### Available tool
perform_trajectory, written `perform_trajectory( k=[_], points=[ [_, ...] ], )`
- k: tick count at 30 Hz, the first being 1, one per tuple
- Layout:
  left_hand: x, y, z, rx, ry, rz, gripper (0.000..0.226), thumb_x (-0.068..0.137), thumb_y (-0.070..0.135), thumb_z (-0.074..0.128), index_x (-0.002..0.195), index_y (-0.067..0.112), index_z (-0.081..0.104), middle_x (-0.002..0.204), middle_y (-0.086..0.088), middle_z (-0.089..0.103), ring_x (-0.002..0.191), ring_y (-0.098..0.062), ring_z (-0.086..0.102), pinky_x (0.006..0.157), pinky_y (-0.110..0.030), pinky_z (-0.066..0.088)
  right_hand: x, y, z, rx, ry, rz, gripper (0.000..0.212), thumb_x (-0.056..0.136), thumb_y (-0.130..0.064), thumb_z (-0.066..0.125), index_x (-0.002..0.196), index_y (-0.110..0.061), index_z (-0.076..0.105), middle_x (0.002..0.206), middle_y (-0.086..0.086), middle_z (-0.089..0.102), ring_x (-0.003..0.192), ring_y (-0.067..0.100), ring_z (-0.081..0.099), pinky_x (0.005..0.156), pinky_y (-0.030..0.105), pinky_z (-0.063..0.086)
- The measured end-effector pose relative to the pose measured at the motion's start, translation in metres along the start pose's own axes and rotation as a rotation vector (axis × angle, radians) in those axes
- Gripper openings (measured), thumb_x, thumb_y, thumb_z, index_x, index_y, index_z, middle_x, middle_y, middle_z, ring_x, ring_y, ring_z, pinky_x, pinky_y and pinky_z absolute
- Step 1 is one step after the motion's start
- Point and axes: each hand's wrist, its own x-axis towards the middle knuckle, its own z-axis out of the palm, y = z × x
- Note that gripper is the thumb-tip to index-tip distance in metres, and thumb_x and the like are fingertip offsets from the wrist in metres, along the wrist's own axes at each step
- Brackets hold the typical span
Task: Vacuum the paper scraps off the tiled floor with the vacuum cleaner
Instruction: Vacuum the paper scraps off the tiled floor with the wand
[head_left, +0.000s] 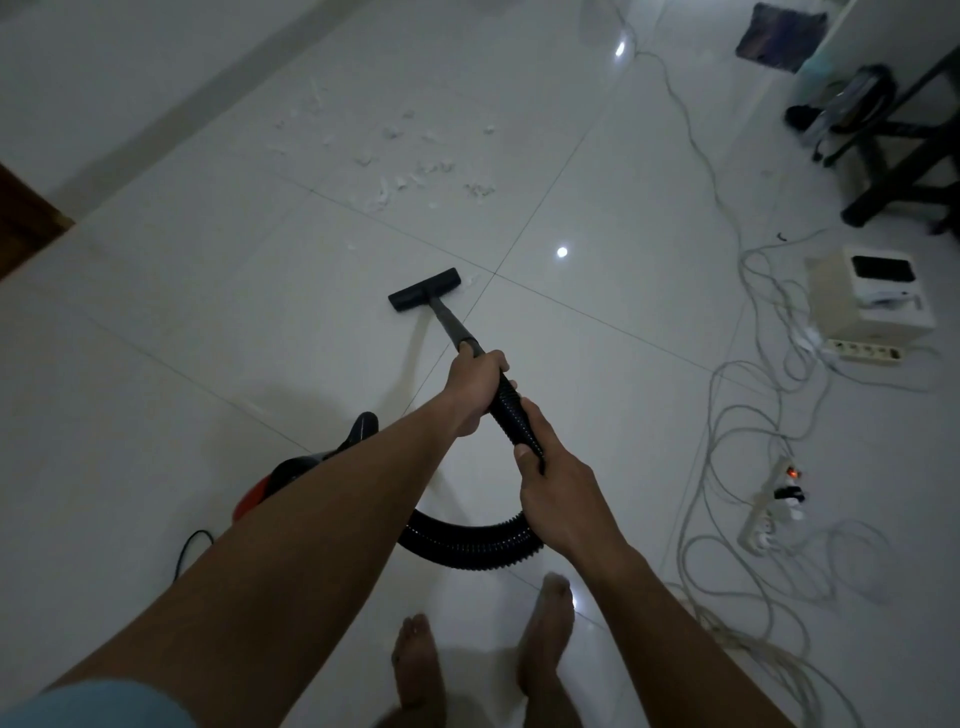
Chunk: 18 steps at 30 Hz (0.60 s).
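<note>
- Gripping check: left hand (475, 387) has its fingers (493, 361) wrapped round the near end of the wand (447, 322), right where the ribbed hose (511, 410) joins. Right hand (561, 493) is just behind it, fingers clenched on the hose itself.
- Nozzle?
- I see the floor head (425, 289) flat on the tiled floor (208, 322), beside a grout crossing. One small scrap (470, 280) lies just off its right end.
- Main mess?
- Paper scraps (410, 166) are scattered across the next tile, beyond the head and well apart from it.
- Vacuum body?
- Red-and-black canister (291, 470) is on my left, partly hidden by the left forearm. The hose loops from there up to my hands.
- Surroundings?
- Bare feet (418, 665) at the bottom. On the right, tangled cables (789, 322), two power strips (774, 499), a white box (872, 306), dark chair legs (904, 171).
</note>
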Motion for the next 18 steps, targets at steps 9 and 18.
perform_trajectory(
  k=[9, 18],
  points=[
    [-0.009, 0.004, 0.01, 0.104, -0.067, 0.034, 0.07, 0.091, 0.01, 0.051, 0.153, 0.019, 0.022, 0.104, -0.003, 0.054, 0.074, -0.016, 0.062, 0.055, -0.027, 0.053, -0.013, 0.001, 0.003, 0.043, 0.07, 0.017, 0.056, 0.107, -0.032, 0.033, 0.15, -0.059, 0.008, 0.083, 0.007, 0.064, 0.066, 0.016, 0.061, 0.057, 0.024, 0.048],
    [-0.001, -0.007, 0.029, 0.098, -0.087, 0.026, 0.072, 0.089, 0.01, 0.051, 0.154, 0.02, 0.02, 0.1, -0.004, 0.053, 0.075, -0.018, 0.062, 0.079, -0.037, 0.059, -0.013, 0.014, -0.008, 0.05, 0.094, 0.049, 0.055, 0.107, -0.032, 0.033, 0.15, -0.057, 0.011, 0.084, 0.007, 0.064, 0.067, 0.013, 0.058, 0.062, 0.026, 0.048]
  ],
)
